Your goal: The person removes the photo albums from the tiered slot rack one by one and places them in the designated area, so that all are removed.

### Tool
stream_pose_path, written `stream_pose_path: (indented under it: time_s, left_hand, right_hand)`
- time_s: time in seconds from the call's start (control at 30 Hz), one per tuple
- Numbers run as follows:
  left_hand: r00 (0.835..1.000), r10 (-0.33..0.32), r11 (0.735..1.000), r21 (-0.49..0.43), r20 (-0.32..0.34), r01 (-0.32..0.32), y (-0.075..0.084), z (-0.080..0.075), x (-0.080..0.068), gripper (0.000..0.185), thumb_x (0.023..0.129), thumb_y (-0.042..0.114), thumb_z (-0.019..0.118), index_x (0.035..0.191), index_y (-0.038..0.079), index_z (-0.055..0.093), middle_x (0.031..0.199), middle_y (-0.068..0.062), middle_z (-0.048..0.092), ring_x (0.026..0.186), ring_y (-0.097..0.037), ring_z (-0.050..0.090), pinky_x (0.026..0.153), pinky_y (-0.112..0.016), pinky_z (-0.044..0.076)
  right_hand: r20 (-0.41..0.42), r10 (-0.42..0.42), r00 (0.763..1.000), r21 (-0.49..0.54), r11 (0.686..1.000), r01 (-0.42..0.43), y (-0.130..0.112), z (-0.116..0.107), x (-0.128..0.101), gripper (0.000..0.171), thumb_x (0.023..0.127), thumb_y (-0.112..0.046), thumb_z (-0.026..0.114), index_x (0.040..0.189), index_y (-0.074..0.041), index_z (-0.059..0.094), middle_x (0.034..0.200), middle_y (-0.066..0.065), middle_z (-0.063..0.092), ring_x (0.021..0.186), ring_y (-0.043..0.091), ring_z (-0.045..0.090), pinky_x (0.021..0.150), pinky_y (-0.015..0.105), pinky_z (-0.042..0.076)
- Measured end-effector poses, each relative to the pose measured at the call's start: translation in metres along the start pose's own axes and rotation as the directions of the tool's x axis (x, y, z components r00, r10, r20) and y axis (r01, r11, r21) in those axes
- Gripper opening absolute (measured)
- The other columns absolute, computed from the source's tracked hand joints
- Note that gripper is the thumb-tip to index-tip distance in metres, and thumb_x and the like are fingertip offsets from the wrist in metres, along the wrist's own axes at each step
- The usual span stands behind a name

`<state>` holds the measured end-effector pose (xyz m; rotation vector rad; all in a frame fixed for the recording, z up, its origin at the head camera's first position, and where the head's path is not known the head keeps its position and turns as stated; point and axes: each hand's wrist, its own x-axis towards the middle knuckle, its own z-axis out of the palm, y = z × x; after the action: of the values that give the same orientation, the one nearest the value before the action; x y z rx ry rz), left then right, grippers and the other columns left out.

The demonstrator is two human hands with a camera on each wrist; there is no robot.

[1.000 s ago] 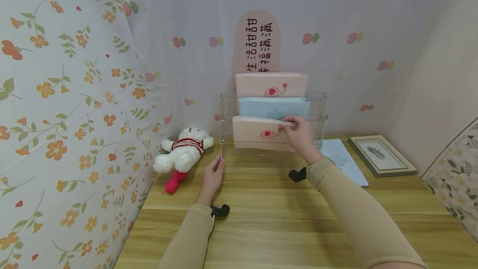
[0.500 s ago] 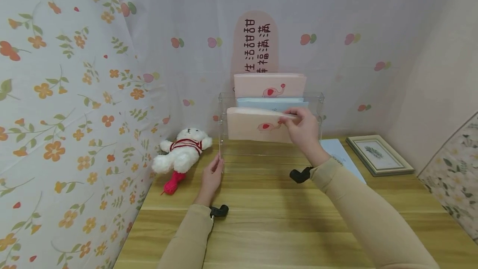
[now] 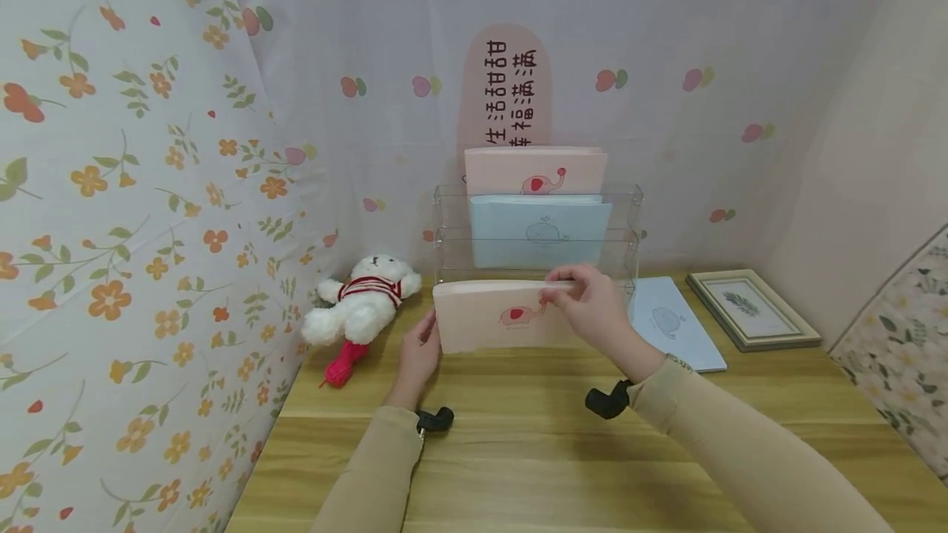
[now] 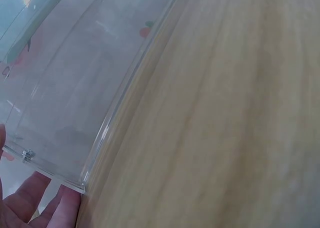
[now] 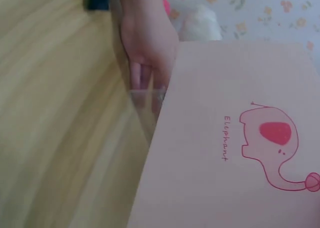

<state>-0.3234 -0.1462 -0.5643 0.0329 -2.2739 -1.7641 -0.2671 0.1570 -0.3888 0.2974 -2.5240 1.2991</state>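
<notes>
My right hand [image 3: 596, 315] pinches the top edge of a pink notebook [image 3: 470, 321] with a red elephant drawing, near its right end. The notebook is in front of a clear acrylic file rack [image 3: 631, 249], over the rack's lower part in the head view. The right wrist view shows its cover [image 5: 210, 107] with the word "Elephant". My left hand [image 3: 419, 357] grips the rack's lower left side; fingers [image 4: 67, 208] show behind the clear panel in the left wrist view. A blue whale notebook [image 3: 499, 238] and another pink elephant notebook [image 3: 492, 171] stand in the rack's upper tiers.
Left of the rack lies a white teddy bear [image 3: 370, 298] in a striped sweater, with a bright pink yarn bundle [image 3: 343, 364] beside it. Right of it are a pale blue whale notebook [image 3: 670, 323] and a picture frame [image 3: 754, 309] on the wooden table [image 3: 518, 451].
My right hand has lifted the front pink notebook out of the rack, then brought it forward and down, uncovering the blue notebook. The left hand has stayed at the rack's side.
</notes>
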Motion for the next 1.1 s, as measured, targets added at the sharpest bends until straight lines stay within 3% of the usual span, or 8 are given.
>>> stream_pose_path:
  time_s: [0.3,0.63,0.8,0.93,1.1]
  left_hand:
    - [0.997,-0.071,0.996,-0.056,0.018,0.072,0.000,-0.001,0.002,0.049,0.111,0.023,0.067,0.159,0.017,0.060,0.155,-0.015,0.066,0.145,-0.037,0.063,0.115,-0.052,0.055]
    - [1.000,0.005,1.000,0.005,0.008,-0.005,-0.004,-0.001,0.002,0.046,0.113,0.026,0.065,0.158,0.015,0.062,0.136,-0.018,0.078,0.121,-0.033,0.076,0.101,-0.038,0.059]
    - [1.000,0.009,1.000,0.022,0.008,-0.009,-0.005,0.000,0.002,0.045,0.114,0.029,0.064,0.157,0.019,0.063,0.135,-0.017,0.079,0.120,-0.031,0.077,0.102,-0.041,0.060]
    - [1.000,0.018,1.000,0.021,0.006,-0.018,-0.005,0.001,0.003,0.045,0.113,0.029,0.064,0.157,0.018,0.063,0.135,-0.018,0.079,0.122,-0.033,0.077,0.105,-0.044,0.060]
    - [1.000,0.016,1.000,0.009,0.005,-0.016,-0.004,0.001,0.002,0.045,0.113,0.027,0.065,0.157,0.016,0.063,0.135,-0.018,0.079,0.122,-0.034,0.077,0.102,-0.039,0.059]
  right_hand:
    - [0.140,0.084,0.987,-0.037,0.996,-0.080,0.008,0.008,-0.025,0.015,0.098,-0.020,0.086,0.107,-0.011,0.078,0.114,0.012,0.080,0.101,0.026,0.072,0.084,0.036,0.055]
    - [0.234,0.217,0.948,-0.047,0.976,-0.212,0.023,0.009,-0.038,0.016,0.098,-0.019,0.084,0.109,-0.010,0.076,0.108,0.010,0.080,0.091,0.021,0.068,0.078,0.032,0.052]
    - [0.259,0.275,0.926,-0.045,0.961,-0.273,0.037,0.011,-0.038,0.017,0.098,-0.017,0.084,0.110,-0.010,0.075,0.107,0.011,0.078,0.088,0.021,0.068,0.076,0.032,0.053]
    - [0.266,0.240,0.934,-0.051,0.971,-0.235,0.046,0.011,-0.036,0.018,0.099,-0.018,0.084,0.113,-0.009,0.076,0.110,0.011,0.079,0.092,0.021,0.069,0.078,0.032,0.055]
    - [0.290,0.130,0.948,-0.089,0.990,-0.109,0.054,0.008,-0.031,0.019,0.099,-0.020,0.084,0.115,-0.011,0.077,0.115,0.011,0.080,0.101,0.023,0.073,0.085,0.035,0.059]
